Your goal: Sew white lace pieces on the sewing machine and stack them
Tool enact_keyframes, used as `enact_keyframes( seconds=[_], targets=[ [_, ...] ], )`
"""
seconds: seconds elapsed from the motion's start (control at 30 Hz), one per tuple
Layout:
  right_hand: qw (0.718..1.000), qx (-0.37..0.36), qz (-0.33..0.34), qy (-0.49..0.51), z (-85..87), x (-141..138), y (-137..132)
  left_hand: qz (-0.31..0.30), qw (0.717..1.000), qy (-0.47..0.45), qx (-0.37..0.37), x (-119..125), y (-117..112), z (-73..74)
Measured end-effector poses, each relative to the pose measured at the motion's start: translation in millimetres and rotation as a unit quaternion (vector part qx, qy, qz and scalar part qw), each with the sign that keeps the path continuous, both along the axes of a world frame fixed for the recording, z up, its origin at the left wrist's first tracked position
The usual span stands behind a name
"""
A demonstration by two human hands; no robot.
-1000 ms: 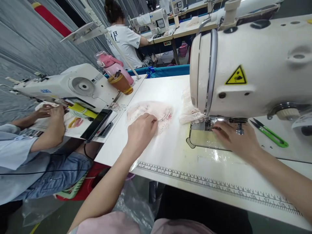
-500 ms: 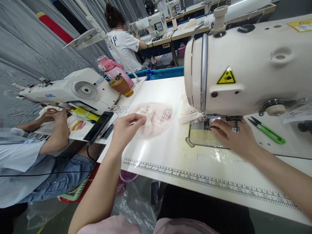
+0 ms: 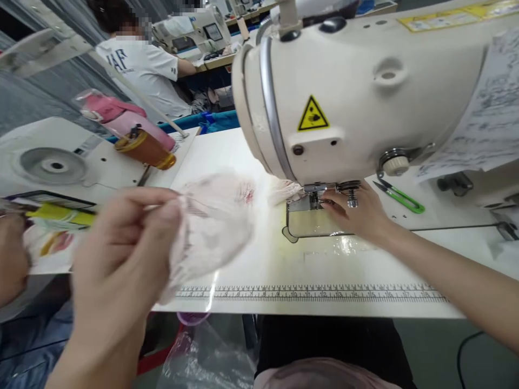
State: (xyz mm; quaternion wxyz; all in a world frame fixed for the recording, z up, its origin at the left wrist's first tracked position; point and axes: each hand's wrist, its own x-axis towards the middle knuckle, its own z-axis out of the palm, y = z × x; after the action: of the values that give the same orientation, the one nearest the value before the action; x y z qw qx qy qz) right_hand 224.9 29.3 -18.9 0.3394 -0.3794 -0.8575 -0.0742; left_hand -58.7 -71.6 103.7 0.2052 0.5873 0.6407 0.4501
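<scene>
My left hand (image 3: 121, 248) is raised near the camera at the left, its fingers pinched on a thin pale pink fabric piece (image 3: 214, 221) with red stitching, lifted off the white table (image 3: 251, 270) and blurred by motion. My right hand (image 3: 357, 213) rests at the needle area of the white sewing machine (image 3: 344, 92), fingertips curled by the presser foot (image 3: 320, 197) and the metal needle plate (image 3: 308, 224). What those fingers hold, if anything, is hidden. A second bunch of pale fabric (image 3: 284, 190) lies just left of the presser foot.
Green thread snips (image 3: 399, 197) lie right of the machine. A ruler strip (image 3: 312, 294) runs along the table's front edge. A pink bottle (image 3: 121, 121), an orange-brown cup (image 3: 144, 148) and another sewing machine (image 3: 52, 162) stand at left. A co-worker's hand (image 3: 12, 254) is at far left; another person (image 3: 138, 59) sits behind.
My left hand has pinched the pink fabric piece and lifted it off the table toward me. My head has moved left and closer. My right hand stays at the presser foot.
</scene>
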Motion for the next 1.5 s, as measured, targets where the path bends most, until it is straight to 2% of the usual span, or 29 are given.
enact_keyframes(
  seconds=[0.07,0.13,0.17,0.2,0.23,0.3,0.4,0.47,0.57,0.67,0.73,0.83,0.93,1.07,1.23,1.5],
  targets=[
    [1.0,-0.012,0.006,-0.003,0.6,0,1,-0.076,0.995,0.024,-0.055,21,14,-15.3],
    [1.0,-0.025,0.004,-0.008,1.4,1,1,-0.159,0.978,0.073,-0.118,40,34,-33.9],
    [0.999,-0.03,-0.002,-0.009,1.7,1,1,-0.2,0.962,0.116,-0.145,47,43,-43.2],
    [0.999,-0.033,-0.008,-0.01,2.1,1,0,-0.209,0.952,0.174,-0.142,53,50,-51.8],
    [0.999,-0.035,-0.014,-0.009,2.5,1,0,-0.198,0.944,0.238,-0.11,58,55,-59.4],
    [0.999,-0.041,-0.019,-0.006,3.3,2,-1,-0.197,0.919,0.341,-0.001,65,54,-70.8],
    [0.999,-0.037,-0.004,-0.014,5.5,2,-2,-0.261,0.859,0.421,0.13,75,40,-81.3],
    [0.999,-0.025,0.02,-0.035,7.1,2,-4,-0.278,0.829,0.459,0.156,79,33,-87.7],
    [0.996,-0.001,0.044,-0.082,8.0,0,-7,-0.28,0.809,0.489,0.169,83,36,-98.1],
    [0.994,0.014,0.034,-0.106,6.5,-3,-9,-0.292,0.803,0.488,0.181,80,47,-105.5],
    [0.994,-0.03,0.009,-0.102,6.1,-4,-11,-0.292,0.806,0.48,0.186,77,53,-107.7],
    [0.986,-0.133,-0.025,-0.099,8.1,-5,-15,-0.291,0.817,0.465,0.176,74,56,-108.9],
    [0.982,-0.162,-0.028,-0.093,8.5,-6,-17,-0.294,0.824,0.455,0.169,71,56,-109.9],
    [0.986,-0.141,-0.021,-0.086,1.4,-8,-13,-0.297,0.833,0.434,0.172,70,58,-111.4],
    [0.988,-0.084,-0.012,-0.133,-5.0,-5,-11,-0.294,0.846,0.409,0.172,70,58,-112.4],
    [0.988,-0.052,0.006,-0.147,0.8,-5,-12,-0.293,0.842,0.419,0.173,69,58,-113.1]
  ],
)
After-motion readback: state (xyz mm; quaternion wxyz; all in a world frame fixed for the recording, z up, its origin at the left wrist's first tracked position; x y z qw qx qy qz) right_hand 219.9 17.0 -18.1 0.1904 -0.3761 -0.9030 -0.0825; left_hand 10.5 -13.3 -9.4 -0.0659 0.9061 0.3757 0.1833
